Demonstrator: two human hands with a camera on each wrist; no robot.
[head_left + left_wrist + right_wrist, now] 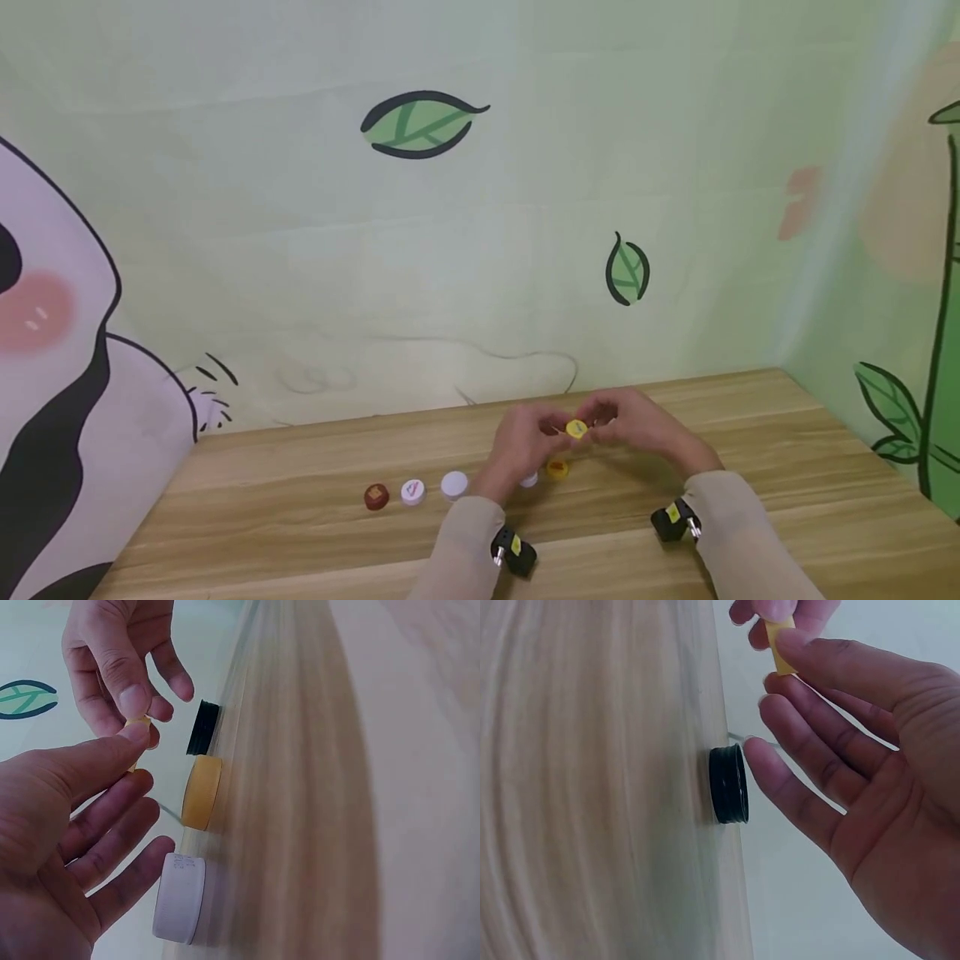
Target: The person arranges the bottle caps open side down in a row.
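Observation:
A small yellow bottle cap (576,428) is held up above the table between both hands. My left hand (519,443) pinches one side of it between thumb and fingers. From the other side, the thumb and fingers of my right hand (637,423) pinch it too. In the left wrist view, a second yellow cap (202,793) stands on the table beneath the hands, between a black cap (202,728) and a white cap (180,898). The right wrist view has the black cap (729,784) below the right fingers; in the head view the hands hide it.
Left of the hands, a dark red cap (377,497), a printed white cap (412,492) and a plain white cap (453,485) continue the row. The wooden table (300,533) ends at a pale green backdrop (300,250) with painted leaves and a panda.

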